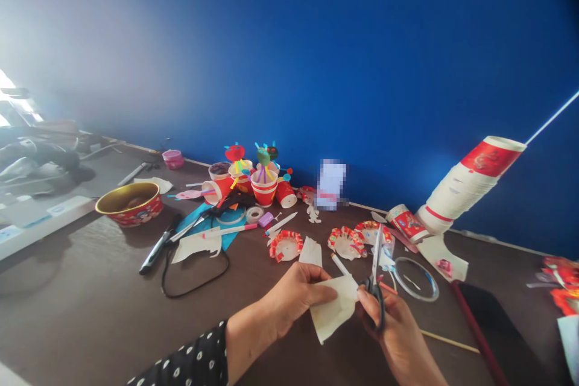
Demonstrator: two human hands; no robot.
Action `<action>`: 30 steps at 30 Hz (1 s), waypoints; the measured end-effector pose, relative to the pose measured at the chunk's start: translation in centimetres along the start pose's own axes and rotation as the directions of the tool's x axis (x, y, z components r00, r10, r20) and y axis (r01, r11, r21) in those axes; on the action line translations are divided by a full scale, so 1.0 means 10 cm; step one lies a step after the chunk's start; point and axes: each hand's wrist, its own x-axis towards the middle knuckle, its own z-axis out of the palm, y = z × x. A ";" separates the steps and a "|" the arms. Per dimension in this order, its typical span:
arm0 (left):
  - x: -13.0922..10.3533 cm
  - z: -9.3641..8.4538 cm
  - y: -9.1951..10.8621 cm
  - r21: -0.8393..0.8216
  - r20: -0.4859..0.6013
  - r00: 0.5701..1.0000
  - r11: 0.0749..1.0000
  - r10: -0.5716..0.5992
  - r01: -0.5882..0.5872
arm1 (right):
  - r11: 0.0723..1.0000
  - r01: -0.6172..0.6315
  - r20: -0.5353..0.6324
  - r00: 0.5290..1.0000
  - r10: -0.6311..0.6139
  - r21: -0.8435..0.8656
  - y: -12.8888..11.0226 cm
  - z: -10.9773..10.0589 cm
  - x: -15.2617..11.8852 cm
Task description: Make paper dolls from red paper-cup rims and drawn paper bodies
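My left hand [296,295] pinches a piece of cream paper [333,309] between thumb and fingers, low in the middle of the view. On its right, my right hand [393,319] is closed around the black handles of a pair of scissors [376,271], whose blades point up and away from the paper. My right fingertips are at the paper's right edge. A white pen or marker [341,265] shows just behind the paper; I cannot tell whether a hand touches it. Cut red paper-cup pieces [286,246] lie beyond my hands.
A leaning stack of paper cups [470,184] stands at the right, with a phone [493,325] nearer. Cup figures [264,184] stand by the blue wall. A red and gold bowl [131,205], a black knife-like tool [158,247] and a tape ring [416,279] lie around.
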 end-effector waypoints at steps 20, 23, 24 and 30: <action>-0.03 0.22 -0.18 -0.441 -0.082 0.985 0.881 0.154 -0.174 | 0.987 0.162 -0.142 0.977 -0.159 0.011 0.16 0.10 -0.03; -0.01 0.19 -0.16 -0.421 -0.130 0.973 0.877 0.193 -0.230 | 0.984 0.155 -0.056 0.986 -0.160 -0.083 0.08 0.16 -0.07; 0.00 0.17 -0.15 -0.413 -0.139 0.969 0.877 0.206 -0.246 | 0.984 0.148 -0.026 0.988 -0.151 -0.095 0.05 0.18 -0.08; 0.03 0.03 0.00 -0.342 -0.232 0.939 0.882 0.253 -0.322 | 0.968 0.067 0.112 0.993 -0.040 -0.242 -0.01 0.19 -0.13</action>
